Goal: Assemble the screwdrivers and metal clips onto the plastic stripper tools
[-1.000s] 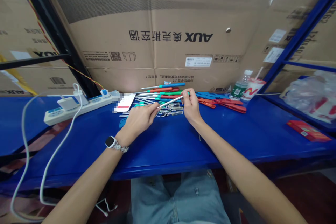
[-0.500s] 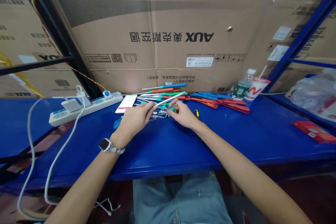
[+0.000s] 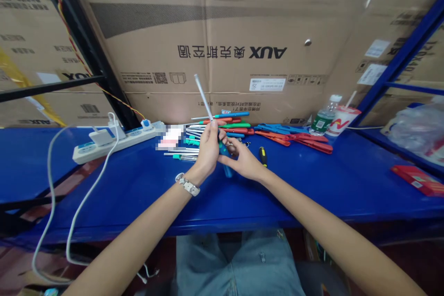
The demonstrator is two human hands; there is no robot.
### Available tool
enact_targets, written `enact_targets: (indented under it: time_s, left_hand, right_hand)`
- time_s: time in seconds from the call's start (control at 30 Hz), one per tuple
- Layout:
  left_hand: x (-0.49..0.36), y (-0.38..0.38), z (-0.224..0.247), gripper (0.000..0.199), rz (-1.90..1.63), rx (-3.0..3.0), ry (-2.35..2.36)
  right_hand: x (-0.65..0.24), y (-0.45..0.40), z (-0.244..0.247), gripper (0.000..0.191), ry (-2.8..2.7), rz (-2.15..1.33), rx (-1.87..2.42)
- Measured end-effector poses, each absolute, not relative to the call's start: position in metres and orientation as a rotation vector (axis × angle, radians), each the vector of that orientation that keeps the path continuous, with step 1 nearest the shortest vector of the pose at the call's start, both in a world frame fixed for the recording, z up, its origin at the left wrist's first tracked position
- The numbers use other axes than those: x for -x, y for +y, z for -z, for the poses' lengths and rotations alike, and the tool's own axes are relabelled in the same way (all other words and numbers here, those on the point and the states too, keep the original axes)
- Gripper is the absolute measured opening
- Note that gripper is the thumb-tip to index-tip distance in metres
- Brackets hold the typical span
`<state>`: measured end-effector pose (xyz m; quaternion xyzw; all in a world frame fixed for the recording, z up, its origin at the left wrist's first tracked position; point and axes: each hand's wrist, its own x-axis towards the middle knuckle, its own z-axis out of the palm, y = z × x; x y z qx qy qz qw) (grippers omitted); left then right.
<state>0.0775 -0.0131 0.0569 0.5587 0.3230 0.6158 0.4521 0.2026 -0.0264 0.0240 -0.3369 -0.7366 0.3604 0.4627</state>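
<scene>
Silver metal makes the thin rod (image 3: 203, 97); it sticks up out of the left hand (image 3: 209, 145), with its long way up and down, and its top leans over to the left; the left fingers are closed around its low part, so the left hand has the best hold.

A blue handle (image 3: 227, 169) pokes out below, between the two hands; it lines up with the rod, but the hands hide if they join; the right hand (image 3: 244, 162) is just beside it, with fingers curled; I cannot tell if they squeeze it.

A black and yellow screwdriver (image 3: 263, 156) lies just to the right of the right hand; the pile of screwdrivers (image 3: 239, 125) is behind both hands, and the big cardboard (image 3: 239, 18) stands behind that; the blue tabletop (image 3: 305, 185) spreads from the hands back to its front edge, near the person's legs, so there is more room that way.
</scene>
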Motion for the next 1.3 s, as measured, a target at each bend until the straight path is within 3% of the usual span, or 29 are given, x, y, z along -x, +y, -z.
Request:
enact_targets:
  time_s: [0.1,0.2,0.37,0.47,0.67,0.77,0.9,1.1,1.3]
  left_hand:
    - [-0.076,-0.017,-0.044,0.041,-1.605,-1.336,0.853]
    - [-0.057,-0.026,-0.029,0.048,-1.526,-1.433,0.921]
    - [-0.004,-0.046,-0.017,0.063,-1.094,-1.629,1.181]
    - [0.021,-0.055,-0.024,0.060,-0.752,-1.946,1.318]
    - [0.025,-0.050,-0.034,0.036,-0.877,-2.517,1.183]
    - [0.013,-0.035,-0.028,0.052,-0.707,-2.683,1.136]
    - [0.006,-0.019,-0.018,0.045,-0.546,-2.677,1.119]
    - [0.011,-0.020,-0.008,0.043,-0.657,-2.630,1.040]
    - [0.013,-0.026,-0.006,0.059,-0.722,-2.573,1.126]
  right_hand:
    - [-0.208,-0.027,-0.024,0.037,-1.770,-1.025,0.860]
    - [-0.219,-0.035,-0.027,0.026,-1.905,-0.857,0.966]
    - [-0.232,-0.050,-0.025,0.028,-2.248,-0.566,1.079]
    - [-0.234,-0.050,-0.021,0.032,-2.375,-0.482,1.109]
    - [-0.232,-0.039,-0.015,0.030,-2.457,-0.492,1.060]
    - [-0.232,-0.033,-0.010,0.035,-2.438,-0.482,1.065]
    - [-0.236,-0.028,-0.003,0.035,-2.348,-0.490,1.052]
    - [-0.240,-0.027,-0.005,0.022,-2.265,-0.475,0.944]
    - [-0.243,-0.026,-0.005,0.027,-2.338,-0.148,0.933]
